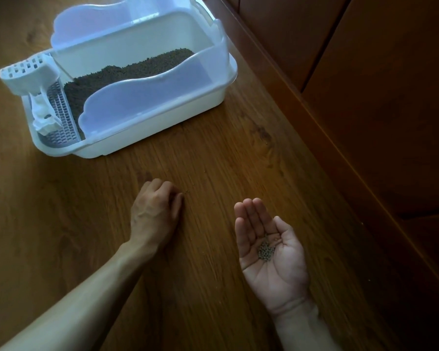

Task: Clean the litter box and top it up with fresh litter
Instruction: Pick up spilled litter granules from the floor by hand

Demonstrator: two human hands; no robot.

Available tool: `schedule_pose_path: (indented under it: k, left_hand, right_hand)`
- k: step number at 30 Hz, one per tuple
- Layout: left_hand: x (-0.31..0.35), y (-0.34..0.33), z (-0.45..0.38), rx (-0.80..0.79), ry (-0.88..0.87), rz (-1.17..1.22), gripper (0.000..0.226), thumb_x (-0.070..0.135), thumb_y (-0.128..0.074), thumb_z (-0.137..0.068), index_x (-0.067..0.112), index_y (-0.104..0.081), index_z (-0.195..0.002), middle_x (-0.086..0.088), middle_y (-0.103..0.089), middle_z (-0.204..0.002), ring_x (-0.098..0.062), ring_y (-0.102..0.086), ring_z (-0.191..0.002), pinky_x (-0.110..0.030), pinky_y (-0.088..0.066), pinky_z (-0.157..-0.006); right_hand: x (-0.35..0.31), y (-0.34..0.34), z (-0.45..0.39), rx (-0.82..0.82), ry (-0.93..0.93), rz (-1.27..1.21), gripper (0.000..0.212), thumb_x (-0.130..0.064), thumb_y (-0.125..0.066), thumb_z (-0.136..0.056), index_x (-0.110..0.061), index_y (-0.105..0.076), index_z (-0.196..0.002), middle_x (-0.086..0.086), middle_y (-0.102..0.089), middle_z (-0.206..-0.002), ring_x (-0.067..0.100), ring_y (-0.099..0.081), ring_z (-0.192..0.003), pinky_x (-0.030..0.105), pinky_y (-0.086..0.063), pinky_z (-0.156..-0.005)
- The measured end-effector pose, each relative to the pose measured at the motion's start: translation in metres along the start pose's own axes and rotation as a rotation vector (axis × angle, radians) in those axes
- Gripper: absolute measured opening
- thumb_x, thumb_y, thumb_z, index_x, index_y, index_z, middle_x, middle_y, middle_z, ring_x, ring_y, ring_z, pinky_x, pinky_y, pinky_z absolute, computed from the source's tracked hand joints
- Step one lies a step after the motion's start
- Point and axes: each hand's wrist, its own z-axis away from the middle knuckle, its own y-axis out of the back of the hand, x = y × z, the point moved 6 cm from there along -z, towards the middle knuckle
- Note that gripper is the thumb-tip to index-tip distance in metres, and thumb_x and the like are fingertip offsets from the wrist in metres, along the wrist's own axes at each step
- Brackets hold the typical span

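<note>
A white litter box (162,117) with translucent bluish walls stands on the wooden floor at the upper left, holding dark brown litter (127,72). A white slotted scoop (28,72) rests at its left end over a grated step. My left hand (155,211) lies knuckles up on the floor below the box, its fingers curled with the tips touching the boards. My right hand (269,244) is held palm up to the right, cupping a small heap of grey-brown litter pellets (266,250).
A dark wooden cabinet (365,84) with a raised base edge runs diagonally along the right side. A few stray pellets lie on the floor (213,173) between the box and my hands.
</note>
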Motion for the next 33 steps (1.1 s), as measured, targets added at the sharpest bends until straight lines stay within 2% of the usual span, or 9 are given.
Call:
schedule_pose_path:
  k: [10,15,21,25,28,30,33]
  left_hand:
    - [0.004,-0.009,-0.010,0.012,0.040,0.001,0.009,0.023,-0.066,-0.090,0.015,-0.065,-0.093,0.005,-0.051,-0.087,-0.011,-0.049,-0.081,-0.026,-0.040,-0.067]
    - [0.016,-0.007,-0.009,0.013,-0.089,-0.120,0.010,0.022,-0.065,-0.089,0.012,-0.067,-0.091,-0.004,-0.060,-0.087,-0.017,-0.054,-0.080,-0.029,-0.045,-0.063]
    - [0.016,-0.016,-0.009,-0.023,-0.151,-0.229,0.023,0.030,-0.049,-0.096,0.011,-0.061,-0.096,-0.008,-0.060,-0.090,-0.021,-0.056,-0.079,-0.033,-0.047,-0.065]
    - [0.008,-0.010,-0.008,-0.072,0.002,-0.056,0.025,0.029,-0.038,-0.100,0.012,-0.056,-0.102,-0.005,-0.054,-0.094,-0.018,-0.052,-0.083,-0.031,-0.045,-0.071]
    - [0.017,0.017,0.002,0.019,0.100,0.179,0.024,0.027,-0.037,-0.099,0.011,-0.055,-0.102,-0.005,-0.053,-0.092,-0.019,-0.054,-0.082,-0.031,-0.046,-0.070]
    - [0.043,0.038,0.017,0.063,0.008,0.230,0.019,0.026,-0.039,-0.099,0.015,-0.053,-0.100,-0.002,-0.051,-0.090,-0.014,-0.052,-0.077,-0.026,-0.045,-0.065]
    - [0.096,0.058,0.046,0.024,-0.195,0.261,0.017,0.028,-0.040,-0.101,0.019,-0.054,-0.099,0.006,-0.048,-0.091,-0.008,-0.046,-0.076,-0.021,-0.042,-0.064]
  right_hand:
    - [-0.004,0.003,0.000,0.034,0.006,0.022,0.053,-0.030,-0.032,-0.102,0.002,-0.074,-0.100,0.019,-0.071,-0.108,0.031,-0.070,-0.103,0.038,-0.061,-0.076]
    - [-0.003,0.005,0.000,0.039,0.007,0.020,0.052,-0.030,-0.032,-0.101,0.002,-0.073,-0.100,0.019,-0.071,-0.108,0.032,-0.069,-0.103,0.038,-0.061,-0.078]
    - [0.000,0.005,0.002,0.032,-0.005,0.004,0.051,-0.030,-0.033,-0.101,0.003,-0.073,-0.102,0.020,-0.071,-0.108,0.033,-0.069,-0.104,0.040,-0.061,-0.078]
    - [-0.003,0.005,0.002,0.031,0.004,0.013,0.053,-0.030,-0.033,-0.101,0.003,-0.074,-0.098,0.020,-0.071,-0.106,0.032,-0.070,-0.101,0.039,-0.061,-0.078]
    - [-0.005,0.005,0.002,0.025,0.007,0.007,0.052,-0.030,-0.033,-0.101,0.003,-0.073,-0.101,0.020,-0.071,-0.107,0.033,-0.069,-0.103,0.040,-0.061,-0.077]
    - [-0.004,0.007,0.001,0.030,0.009,0.007,0.052,-0.031,-0.033,-0.101,0.002,-0.073,-0.101,0.020,-0.071,-0.107,0.032,-0.069,-0.103,0.039,-0.061,-0.077]
    - [0.002,0.004,-0.002,0.030,-0.009,0.013,0.050,-0.031,-0.037,-0.101,0.003,-0.073,-0.102,0.021,-0.071,-0.108,0.033,-0.069,-0.104,0.041,-0.060,-0.081]
